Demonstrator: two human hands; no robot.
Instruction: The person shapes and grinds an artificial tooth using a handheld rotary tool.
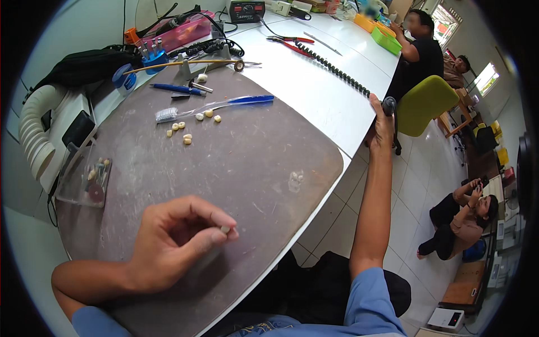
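Observation:
Low over the brown work mat [252, 168], my left hand [179, 238] pinches a small off-white piece [225, 229], which looks like a dental crown, between thumb and fingertips. My right hand [382, 126] reaches out past the bench's right edge. Its fingers are closed on a black handpiece [388, 105] with a coiled black cord [337, 70]; the fingers are partly hidden. Several loose yellowish tooth crowns [187, 139] lie mid-mat beside a toothbrush [224, 105] with a clear and blue handle.
A blue pen [178, 89], a thin brush [185, 63] and a blue jar [124, 80] lie farther back. At left are a clear tray [84, 180] and a white hose [35, 132]. Red-handled pliers [292, 44] and a control box [246, 11] sit behind. A person sits near a green chair [429, 104].

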